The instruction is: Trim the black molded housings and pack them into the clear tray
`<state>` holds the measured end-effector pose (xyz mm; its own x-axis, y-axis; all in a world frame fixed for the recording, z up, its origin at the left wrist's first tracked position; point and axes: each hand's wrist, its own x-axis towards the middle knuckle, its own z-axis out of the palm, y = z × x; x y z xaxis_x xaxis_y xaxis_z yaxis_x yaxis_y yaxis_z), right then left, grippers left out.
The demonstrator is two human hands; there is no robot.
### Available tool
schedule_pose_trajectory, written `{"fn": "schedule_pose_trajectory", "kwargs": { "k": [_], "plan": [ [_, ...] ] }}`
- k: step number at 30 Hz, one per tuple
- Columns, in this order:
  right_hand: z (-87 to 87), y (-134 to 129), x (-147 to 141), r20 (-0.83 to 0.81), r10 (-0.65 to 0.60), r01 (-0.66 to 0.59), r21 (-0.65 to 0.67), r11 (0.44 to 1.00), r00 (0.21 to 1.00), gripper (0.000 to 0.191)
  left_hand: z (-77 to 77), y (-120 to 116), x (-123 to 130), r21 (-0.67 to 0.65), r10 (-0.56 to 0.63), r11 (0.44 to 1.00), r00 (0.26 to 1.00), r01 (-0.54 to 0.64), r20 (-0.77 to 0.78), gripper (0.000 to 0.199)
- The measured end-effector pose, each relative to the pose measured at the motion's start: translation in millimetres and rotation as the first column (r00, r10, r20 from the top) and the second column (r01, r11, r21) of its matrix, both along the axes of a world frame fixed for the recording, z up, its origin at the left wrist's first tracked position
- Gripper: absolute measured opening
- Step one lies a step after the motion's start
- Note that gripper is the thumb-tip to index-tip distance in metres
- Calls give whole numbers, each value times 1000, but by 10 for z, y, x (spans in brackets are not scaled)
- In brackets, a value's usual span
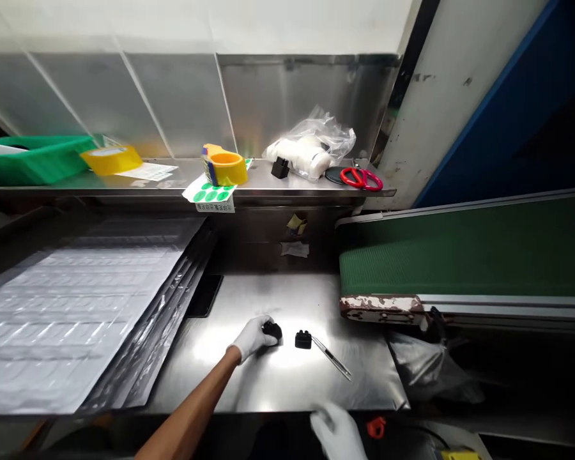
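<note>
My left hand, in a white glove, is closed around a small black plastic part over the metal table. A second black plastic part, with knobs on top, sits to its right. Metal tweezers lie beside that part, their tips close to it. My right hand, also gloved in white, is at the table's front edge, nearest the tweezers. Motion smears its fingers, so I cannot make out whether it holds anything.
Stacked clear plastic trays cover the left side. A green conveyor belt runs along the right. On the shelf are a tape dispenser, a plastic bag, red-handled scissors and a green bin.
</note>
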<state>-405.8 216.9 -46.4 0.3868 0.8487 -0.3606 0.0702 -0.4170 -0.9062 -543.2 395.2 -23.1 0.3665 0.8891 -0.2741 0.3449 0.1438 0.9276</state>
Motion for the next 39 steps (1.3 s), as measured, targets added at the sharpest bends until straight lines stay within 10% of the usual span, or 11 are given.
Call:
{"fn": "schedule_pose_trajectory", "kwargs": {
  "k": [8, 12, 16, 27, 34, 39],
  "plan": [
    [923, 720, -564, -57, -30, 33, 51, 998, 998, 9, 514, -448, -383, -214, -35, 972, 963, 95, 266, 37],
    [1180, 703, -703, -66, 31, -31, 3, 1000, 997, 6, 663, -437, -592, -57, -40, 996, 917, 69, 397, 36],
    [1246, 741, -818, -216, 35, -47, -52, 998, 976, 13, 788, -416, -800, 240, -133, 970, 924, 47, 357, 32],
    [1289, 784, -986, -229, 278, -302, -76, 950, 933, 41, 843, -792, -1079, 504, 44, 851, 977, -147, 210, 31],
    [1267, 677, -972, -199, 399, -418, -57, 907, 895, 17, 748, -929, -1112, 412, 163, 877, 960, -246, 227, 32],
    [1083, 501, -972, 23, 349, -350, 83, 933, 937, 5, 722, -959, -1093, -28, 216, 976, 930, -217, 297, 61]
  ]
}}
